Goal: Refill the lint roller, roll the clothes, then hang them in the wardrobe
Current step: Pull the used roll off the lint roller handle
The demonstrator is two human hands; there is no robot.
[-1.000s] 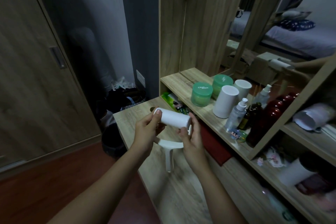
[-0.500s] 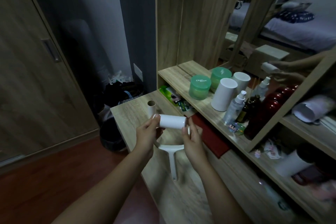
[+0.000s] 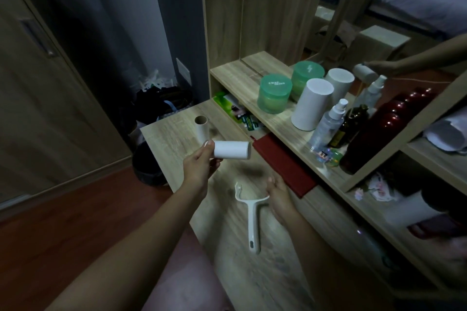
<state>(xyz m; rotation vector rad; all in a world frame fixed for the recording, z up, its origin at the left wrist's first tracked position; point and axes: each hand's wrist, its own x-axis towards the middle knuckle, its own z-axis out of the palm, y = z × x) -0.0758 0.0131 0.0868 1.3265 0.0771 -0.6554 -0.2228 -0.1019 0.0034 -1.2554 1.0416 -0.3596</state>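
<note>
My left hand point(image 3: 199, 169) grips a fresh white lint roll point(image 3: 231, 150) by its left end and holds it level above the wooden table point(image 3: 265, 272). The white lint roller handle point(image 3: 252, 222) has no roll in its fork and points its grip toward me, low over the table. My right hand point(image 3: 280, 195) holds the right prong of that fork. An empty cardboard core point(image 3: 201, 128) stands upright on the table just behind the roll.
Green jars point(image 3: 274, 93), a white cylinder point(image 3: 310, 103), spray bottles point(image 3: 328, 125) and dark red bottles point(image 3: 374, 134) crowd the shelf to the right. A red pouch point(image 3: 283, 166) lies at the shelf's foot. A black bin point(image 3: 146, 166) stands on the floor left of the table, beside a wardrobe door point(image 3: 38, 83).
My hands have come apart: the left keeps the white roll up, the right has dropped down and right with the handle, now free of the roll.
</note>
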